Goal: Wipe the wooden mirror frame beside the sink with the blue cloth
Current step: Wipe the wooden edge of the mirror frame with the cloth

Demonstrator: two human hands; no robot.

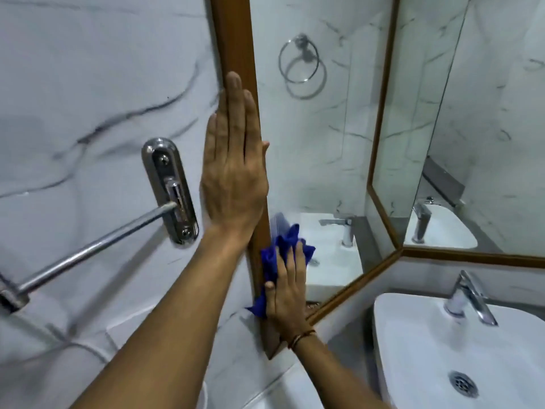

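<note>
We see the marble-patterned wall [88, 84] carrying everything: the wooden mirror frame [233, 39] is fixed upright on it, a chrome towel bar [97, 243] juts out from its oval bracket [171, 190], and the white sink [442, 349] sits against it below the mirror.

Two bare forearms in view, no sleeves visible up to the frame's lower edge. Left hand [233, 160]: no rings, no watch, no band at the wrist; knuckles and tendons faintly ridged across the back; short nails. Right hand [287, 287]: no rings; thumbnail short and plain. Thin thread bracelet [300, 338] at the right wrist, reddish-orange with a darker strand, wound in what looks like two or three turns; knot or clasp not discernible. No gloves. No marks or tattoos visible on either forearm.
</note>
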